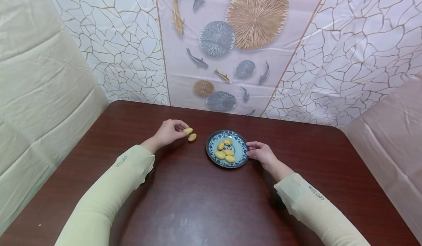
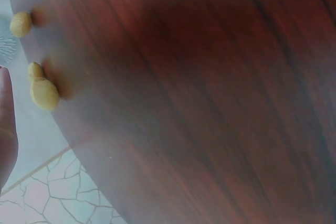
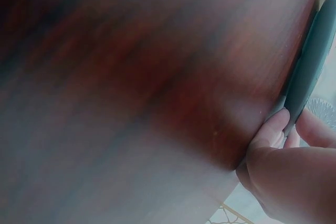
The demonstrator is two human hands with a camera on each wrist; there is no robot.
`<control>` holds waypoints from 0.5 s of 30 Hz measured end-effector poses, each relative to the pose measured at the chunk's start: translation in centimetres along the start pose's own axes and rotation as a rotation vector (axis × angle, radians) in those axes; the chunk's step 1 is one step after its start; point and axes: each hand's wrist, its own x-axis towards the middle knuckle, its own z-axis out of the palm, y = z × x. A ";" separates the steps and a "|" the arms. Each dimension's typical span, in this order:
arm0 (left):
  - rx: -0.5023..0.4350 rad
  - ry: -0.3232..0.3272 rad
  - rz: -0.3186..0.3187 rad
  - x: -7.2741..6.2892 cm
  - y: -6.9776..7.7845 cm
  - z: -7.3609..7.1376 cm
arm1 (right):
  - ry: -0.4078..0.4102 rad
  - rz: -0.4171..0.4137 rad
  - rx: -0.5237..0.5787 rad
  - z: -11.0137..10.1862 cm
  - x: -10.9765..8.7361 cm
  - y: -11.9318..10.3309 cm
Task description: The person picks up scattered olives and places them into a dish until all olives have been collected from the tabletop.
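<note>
My left hand (image 1: 170, 131) is at the back of the table, thumb and forefinger apart over a small yellow, potato-like oval piece (image 1: 188, 130). Beside it lies another yellow piece (image 1: 192, 137). From the left wrist, part of a finger (image 2: 6, 129) shows at the edge, higher than the yellow pieces (image 2: 44, 94) on the tabletop and with a gap to them. My right hand (image 1: 261, 153) pinches the right rim of a blue-and-white plate (image 1: 211, 158) that holds several yellow pieces. In the right wrist view, thumb and fingers grip the dark plate edge (image 3: 310, 61).
A dark reddish-brown wooden table (image 1: 194, 202) lies under everything, with rounded back corners. Patterned cloth (image 1: 125, 44) hangs along its back edge, and pale cloth (image 1: 39, 74) rises at the left side and the right.
</note>
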 end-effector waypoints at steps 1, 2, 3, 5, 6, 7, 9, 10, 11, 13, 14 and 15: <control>-0.004 -0.006 -0.004 0.1 0.2 0.0 | 0.000 -0.001 -0.001 0.0 0.0 0.0; -0.012 -0.011 -0.008 0.1 0.3 0.1 | 0.000 -0.001 0.001 0.0 0.0 0.0; -0.020 -0.014 -0.015 0.2 0.5 0.1 | -0.001 -0.001 0.002 0.0 0.0 0.0; -0.036 -0.019 -0.017 0.3 0.7 0.3 | -0.006 -0.004 0.003 0.0 0.0 0.0; -0.045 -0.022 -0.017 0.4 0.9 0.3 | -0.007 -0.005 0.004 0.0 0.0 0.0; -0.054 -0.025 -0.017 0.4 1.0 0.4 | -0.007 -0.004 0.007 0.1 0.0 0.0; -0.070 -0.029 -0.010 0.6 1.2 0.6 | -0.006 -0.005 0.010 0.1 0.0 0.0; -0.075 -0.031 -0.007 0.6 1.3 0.8 | -0.008 -0.007 0.008 0.1 0.0 0.0; -0.079 -0.032 -0.004 0.7 1.4 0.9 | -0.006 -0.006 0.010 0.1 -0.1 0.0; -0.082 -0.032 0.005 0.8 1.6 1.1 | -0.002 -0.005 0.010 0.1 -0.1 0.0; -0.086 -0.032 0.006 0.9 1.7 1.3 | -0.003 -0.006 0.009 0.1 -0.1 0.0; -0.088 -0.032 0.007 1.0 1.8 1.4 | -0.001 -0.006 0.007 0.1 -0.1 0.0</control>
